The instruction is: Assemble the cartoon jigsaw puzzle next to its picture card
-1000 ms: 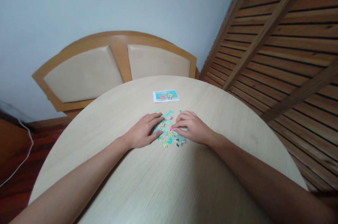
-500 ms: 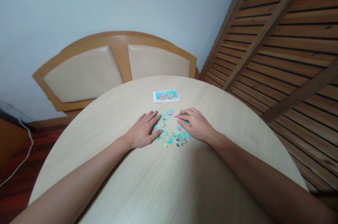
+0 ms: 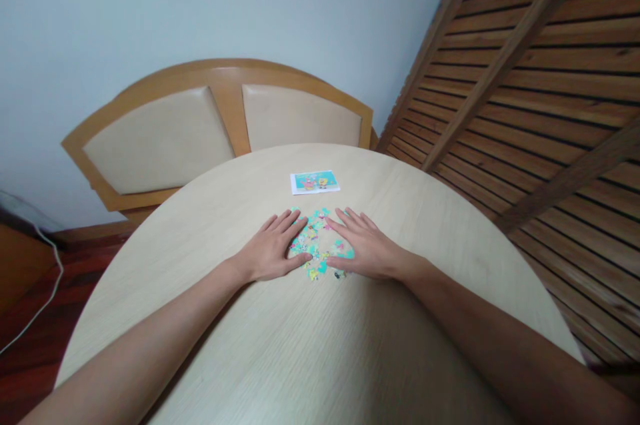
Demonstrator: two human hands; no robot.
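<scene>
Small jigsaw puzzle pieces (image 3: 314, 233), mostly turquoise with bits of yellow, pink and white, lie scattered in a loose patch on the table. My left hand (image 3: 274, 246) rests palm down at the patch's left edge, fingers spread and touching pieces. On the right side, my right hand (image 3: 367, 243) lies palm down with its fingers spread, covering part of the patch. Neither hand grips a piece. Just beyond the pieces is a picture card (image 3: 315, 182) with a pink starfish and a yellow sponge cartoon figure on turquoise.
The round, pale wooden table (image 3: 280, 358) fills the foreground. Behind it stands a wooden headboard-like back with cream padded panels (image 3: 160, 141) against a pale wall. A slatted wooden screen (image 3: 520, 111) rises at the right. A white cable (image 3: 55, 278) hangs at the far left.
My right hand has opened from a pinch near a pink piece and now lies flat with spread fingers over the right side of the pieces. My left hand has barely moved.
</scene>
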